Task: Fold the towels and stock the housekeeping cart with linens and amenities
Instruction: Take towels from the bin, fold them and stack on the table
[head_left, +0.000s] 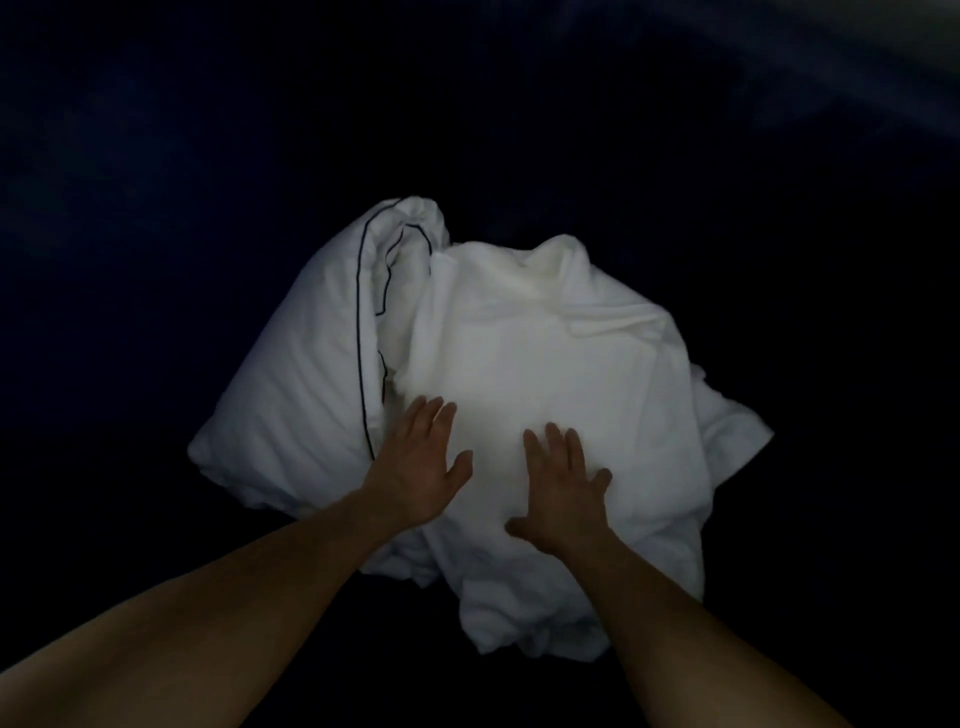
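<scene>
White linen (545, 332) lies rumpled, its bulk running toward 12 o'clock from the hands. Left hand (421, 462) and right hand (563, 493) rest flat on it, fingers straight; a dark-piped piece (311, 364) lies at 10 o'clock, nearer the left.

The crumpled sheet (545, 353) in the middle is plain white, brightest at its centre and greying in the folds. The pillowcase (301, 374) beside it is white too, with a thin dark line of piping (359, 338) running as a border inside its edge. The surface (156, 234) around both is near black with a blue cast, and a pale grey-blue blur (831, 67) shows at the top right.
</scene>
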